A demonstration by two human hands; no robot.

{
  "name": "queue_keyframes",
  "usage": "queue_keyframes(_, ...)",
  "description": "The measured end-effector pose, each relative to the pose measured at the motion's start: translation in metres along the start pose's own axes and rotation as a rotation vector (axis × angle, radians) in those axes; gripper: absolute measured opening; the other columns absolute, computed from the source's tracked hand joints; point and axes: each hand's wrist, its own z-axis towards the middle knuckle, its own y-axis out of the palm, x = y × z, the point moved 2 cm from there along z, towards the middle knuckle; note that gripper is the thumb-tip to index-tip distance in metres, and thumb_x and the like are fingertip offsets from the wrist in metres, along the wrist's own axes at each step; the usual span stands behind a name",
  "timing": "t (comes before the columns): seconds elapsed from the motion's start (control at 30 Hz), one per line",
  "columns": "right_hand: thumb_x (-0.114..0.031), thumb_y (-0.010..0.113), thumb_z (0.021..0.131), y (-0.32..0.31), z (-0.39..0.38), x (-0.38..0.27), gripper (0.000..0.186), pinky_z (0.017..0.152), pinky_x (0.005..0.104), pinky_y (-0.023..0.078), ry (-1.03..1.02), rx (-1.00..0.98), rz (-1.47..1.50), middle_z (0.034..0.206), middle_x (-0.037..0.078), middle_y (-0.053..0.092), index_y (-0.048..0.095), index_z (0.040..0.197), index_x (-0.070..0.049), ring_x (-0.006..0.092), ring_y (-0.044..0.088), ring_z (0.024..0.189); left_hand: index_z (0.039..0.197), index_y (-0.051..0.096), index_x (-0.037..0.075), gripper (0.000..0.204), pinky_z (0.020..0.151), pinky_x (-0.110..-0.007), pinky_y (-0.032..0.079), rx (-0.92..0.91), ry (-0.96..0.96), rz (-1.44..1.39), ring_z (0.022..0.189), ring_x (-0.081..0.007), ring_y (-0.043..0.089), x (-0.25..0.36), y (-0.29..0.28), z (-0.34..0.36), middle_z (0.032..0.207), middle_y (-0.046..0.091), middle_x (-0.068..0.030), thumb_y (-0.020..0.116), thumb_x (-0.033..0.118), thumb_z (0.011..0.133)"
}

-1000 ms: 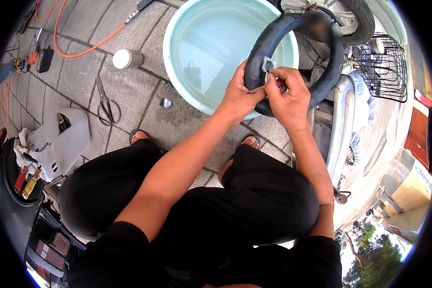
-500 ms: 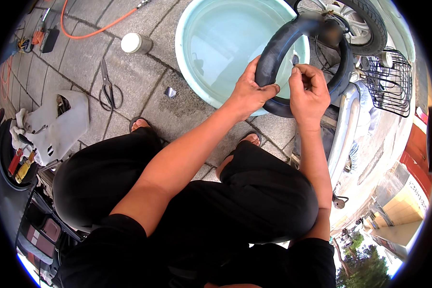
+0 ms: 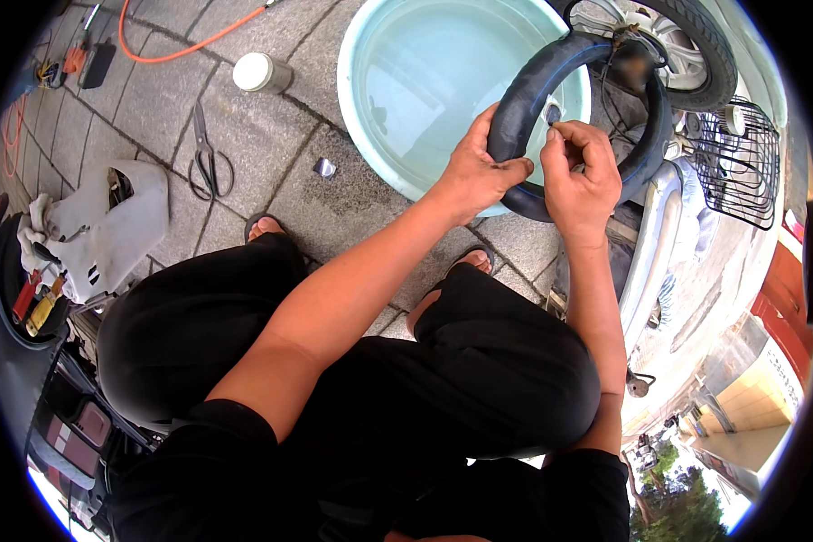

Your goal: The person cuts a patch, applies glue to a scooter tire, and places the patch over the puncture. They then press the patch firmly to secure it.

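A black inner tube [image 3: 528,90] with a thin blue line is held up over the right side of a pale turquoise basin [image 3: 356,117] of water. Its lower left part is gripped by my left hand [image 3: 474,179], with the thumb across the near side. My right hand [image 3: 584,185] is raised in front of the tube's ring, thumb and forefinger pinched on a small dark round patch [image 3: 553,115]. That patch appears in the ring's opening, apart from the tube's surface. The far part of the tube lies near a spoked wheel [image 3: 709,50].
A black wire basket [image 3: 741,176] stands at the right. Left of the basin, on the paving, are a lidded tin [image 3: 260,72], black-handled scissors [image 3: 210,167] and a bit of foil [image 3: 324,167]. An orange hose [image 3: 167,58] runs at the far left; a grey plastic panel [image 3: 144,203] lies nearer.
The whole view has shifted slightly, so the basin and the paving items sit a little further right. Both hands keep their hold with hardly any movement.
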Motion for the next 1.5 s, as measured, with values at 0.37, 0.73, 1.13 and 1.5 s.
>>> queue_keyframes(0.37, -0.003, 0.079, 0.084, 0.012, -0.006, -0.003, 0.015, 0.059, 0.0298, 0.056, -0.074, -0.117, -0.071, 0.1, 0.008, 0.074, 0.073, 0.098, -0.006, 0.0154, 0.068, 0.066, 0.163, 0.024, 0.008, 0.092, 0.097, -0.029, 0.057, -0.008, 0.019, -0.008, 0.108, -0.0124, 0.067, -0.004, -0.003, 0.001, 0.13, 0.062, -0.0073, 0.075, -0.007, 0.088)
queue_keyframes(0.73, -0.005, 0.079, 0.08, 0.02, -0.007, -0.005, 0.014, 0.058, 0.0339, 0.057, -0.147, -0.11, -0.176, 0.095, 0.006, 0.074, 0.072, 0.092, -0.007, 0.0235, 0.071, 0.067, 0.165, 0.023, 0.01, 0.095, 0.094, -0.029, 0.058, 0.01, -0.008, 0.037, 0.109, -0.0122, 0.064, -0.009, -0.007, 0.005, 0.128, 0.06, -0.0047, 0.071, -0.013, 0.086)
queue_keyframes(1.13, -0.004, 0.079, 0.082, 0.018, -0.005, -0.003, 0.013, 0.057, 0.0311, 0.055, -0.185, -0.14, -0.189, 0.096, 0.007, 0.074, 0.072, 0.094, -0.005, 0.019, 0.067, 0.063, 0.165, 0.023, 0.011, 0.096, 0.095, -0.027, 0.056, 0.012, -0.027, 0.015, 0.11, -0.0111, 0.064, -0.009, -0.007, 0.005, 0.131, 0.057, -0.0049, 0.069, -0.016, 0.086)
queue_keyframes(1.5, -0.006, 0.079, 0.081, 0.018, -0.004, -0.006, 0.013, 0.059, 0.0366, 0.058, -0.157, -0.16, -0.217, 0.093, 0.007, 0.073, 0.073, 0.092, -0.007, 0.0262, 0.072, 0.069, 0.165, 0.023, 0.011, 0.096, 0.096, -0.026, 0.056, 0.016, -0.025, 0.016, 0.111, -0.0108, 0.062, -0.007, -0.005, 0.003, 0.132, 0.057, -0.0038, 0.069, -0.016, 0.086)
